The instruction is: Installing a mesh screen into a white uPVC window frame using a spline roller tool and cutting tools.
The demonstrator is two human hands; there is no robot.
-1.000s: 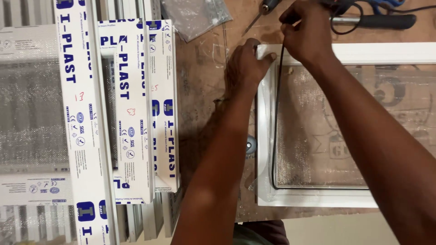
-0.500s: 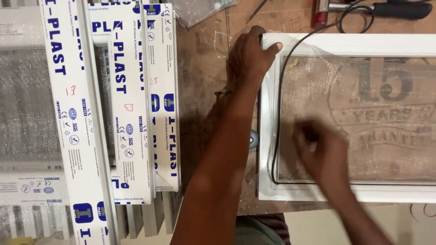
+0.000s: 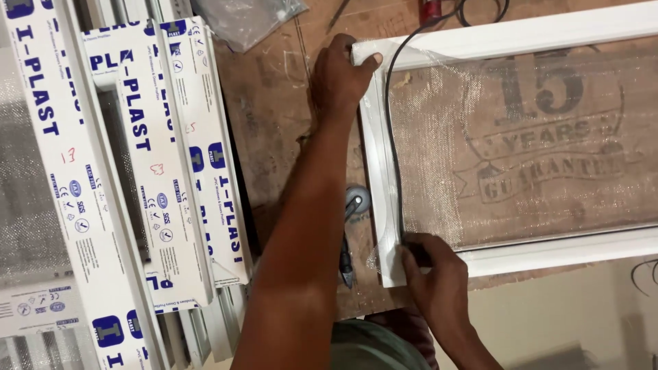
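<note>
Left hand [image 3: 340,77] is clamped over the far corner of the white window frame [image 3: 521,38], fingers curled across the top rail and thumb pressing on the corner. Right hand [image 3: 439,274] sits down at the near corner — fingertips pinched on the black rubber cord [image 3: 388,137] and pushing it against the frame. That cord runs up the frame's short side, right along the groove, then loops off toward the top edge. Fine mesh screen [image 3: 534,151] lies stretched across the frame, the brown board [image 3: 274,116] showing through it. Just beside the left forearm lies a small roller tool [image 3: 356,200] — wheel up, dark handle below. Further left, long white plastic profiles [image 3: 157,157] in printed wrap are stacked side by side.
</note>
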